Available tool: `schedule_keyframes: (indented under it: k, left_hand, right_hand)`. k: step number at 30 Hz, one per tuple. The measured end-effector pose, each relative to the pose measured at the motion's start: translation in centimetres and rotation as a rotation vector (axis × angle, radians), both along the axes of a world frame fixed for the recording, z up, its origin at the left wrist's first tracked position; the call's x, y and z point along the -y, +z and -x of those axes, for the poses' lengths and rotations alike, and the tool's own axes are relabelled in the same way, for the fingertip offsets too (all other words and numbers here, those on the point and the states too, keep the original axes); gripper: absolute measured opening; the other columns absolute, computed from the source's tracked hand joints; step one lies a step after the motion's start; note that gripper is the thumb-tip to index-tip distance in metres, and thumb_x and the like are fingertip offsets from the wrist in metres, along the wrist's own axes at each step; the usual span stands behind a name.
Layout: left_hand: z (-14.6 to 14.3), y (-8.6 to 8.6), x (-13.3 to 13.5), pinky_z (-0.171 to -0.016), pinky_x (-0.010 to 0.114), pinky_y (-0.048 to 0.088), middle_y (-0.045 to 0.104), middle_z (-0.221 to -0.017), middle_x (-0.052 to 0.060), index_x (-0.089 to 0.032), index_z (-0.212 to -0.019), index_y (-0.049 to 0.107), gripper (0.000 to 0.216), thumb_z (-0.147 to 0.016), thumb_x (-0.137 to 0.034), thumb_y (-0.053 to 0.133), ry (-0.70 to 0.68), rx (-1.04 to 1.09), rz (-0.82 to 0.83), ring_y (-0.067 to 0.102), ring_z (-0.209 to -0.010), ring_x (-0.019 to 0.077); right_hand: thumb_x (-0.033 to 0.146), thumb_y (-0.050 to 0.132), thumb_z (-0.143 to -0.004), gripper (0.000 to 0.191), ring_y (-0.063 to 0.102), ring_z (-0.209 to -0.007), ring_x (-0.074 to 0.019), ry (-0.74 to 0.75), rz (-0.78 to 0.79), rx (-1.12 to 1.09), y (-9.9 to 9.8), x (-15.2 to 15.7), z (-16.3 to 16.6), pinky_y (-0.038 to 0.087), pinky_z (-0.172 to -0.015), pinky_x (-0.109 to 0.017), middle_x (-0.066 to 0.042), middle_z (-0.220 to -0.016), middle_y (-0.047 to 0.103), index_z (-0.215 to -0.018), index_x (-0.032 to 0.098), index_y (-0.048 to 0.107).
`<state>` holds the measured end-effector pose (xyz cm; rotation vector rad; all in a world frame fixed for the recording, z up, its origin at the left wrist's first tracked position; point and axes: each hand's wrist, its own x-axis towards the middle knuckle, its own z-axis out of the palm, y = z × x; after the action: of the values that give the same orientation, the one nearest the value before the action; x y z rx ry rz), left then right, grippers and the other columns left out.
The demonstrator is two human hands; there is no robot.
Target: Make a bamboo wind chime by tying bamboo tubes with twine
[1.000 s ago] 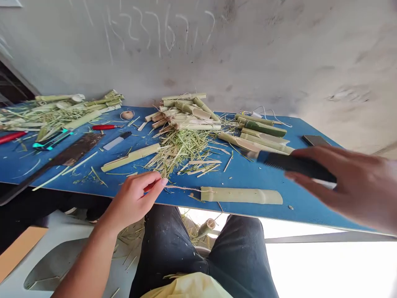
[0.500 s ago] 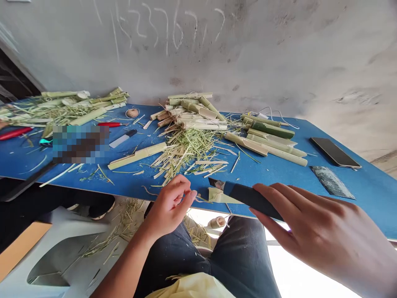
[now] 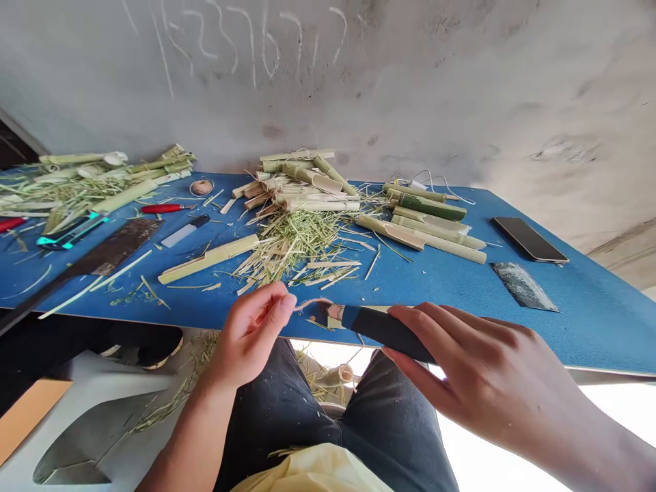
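Note:
My right hand (image 3: pixel 486 379) grips the black handle of a utility knife (image 3: pixel 382 328) at the near edge of the blue table (image 3: pixel 441 280). The knife's short blade tip points left toward my left hand (image 3: pixel 253 331). That hand pinches a thin brownish string (image 3: pixel 312 302) between thumb and fingers, and the string arcs over to the blade tip. A split bamboo strip lies under the knife, mostly hidden. Beyond them sits a pile of green shavings and cut bamboo pieces (image 3: pixel 302 205).
A row of bamboo sections (image 3: pixel 430 222) lies right of the pile, with a phone (image 3: pixel 529 239) and a dark blade (image 3: pixel 523 285) further right. Left are a long bamboo strip (image 3: pixel 208 258), a large cleaver (image 3: pixel 97 260), a red-handled tool (image 3: pixel 164 208) and more bamboo. A concrete wall stands behind.
My right hand brought the knife from the right of the table down to the near edge. My left hand rose slightly, keeping its pinch on the string, which now meets the blade.

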<state>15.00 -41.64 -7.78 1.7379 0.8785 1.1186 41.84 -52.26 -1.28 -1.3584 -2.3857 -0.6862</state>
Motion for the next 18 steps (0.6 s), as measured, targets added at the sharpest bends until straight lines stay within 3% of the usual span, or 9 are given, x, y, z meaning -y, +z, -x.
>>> schedule_keyframes:
  k: [5,10,15,18]
  left_hand:
    - [-1.3,-0.9,0.8,-0.058,0.027,0.038,0.045,-0.073,0.0,-0.021,-0.078,0.053,0.043,-0.106,-0.052,0.052,0.026,-0.039,-0.013,0.043,-0.067,0.0152]
    - [-5.4,-1.9,0.1,-0.064,0.025,0.046,0.065,-0.112,0.01,-0.019,-0.094,0.064,0.031,-0.108,-0.045,0.052,-0.073,0.019,-0.047,0.057,-0.085,0.0162]
    - [-8.9,-2.7,-0.5,-0.053,0.025,0.034,0.061,-0.076,0.001,-0.019,-0.088,0.06,0.038,-0.109,-0.047,0.046,-0.328,-0.05,0.086,0.042,-0.056,0.0108]
    - [-10.2,-2.4,-1.1,-0.054,0.026,0.029,0.044,-0.065,-0.004,-0.021,-0.075,0.044,0.04,-0.109,-0.043,0.045,-0.262,-0.079,0.033,0.038,-0.056,0.0109]
  right_hand:
    - [0.039,0.049,-0.111,0.03,0.066,-0.06,-0.0171,-0.081,-0.069,0.041,0.0,-0.1,-0.8,0.035,-0.051,-0.033,-0.005,-0.085,0.075,-0.112,0.013,0.066]
    - [0.044,0.052,-0.11,0.03,0.06,-0.053,-0.0163,-0.193,-0.139,0.052,-0.8,-0.2,-1.7,0.03,-0.049,-0.032,-0.001,-0.079,0.072,-0.113,0.017,0.064]
    - [0.042,0.048,-0.111,0.031,0.063,-0.057,-0.0158,-0.27,-0.169,0.049,-2.2,-0.4,-3.2,0.026,-0.048,-0.031,-0.002,-0.077,0.071,-0.112,0.016,0.065]
    - [0.041,0.049,-0.111,0.03,0.063,-0.057,-0.0156,-0.299,-0.164,0.039,-2.9,-1.0,-4.2,0.024,-0.048,-0.03,-0.002,-0.076,0.071,-0.112,0.016,0.065]
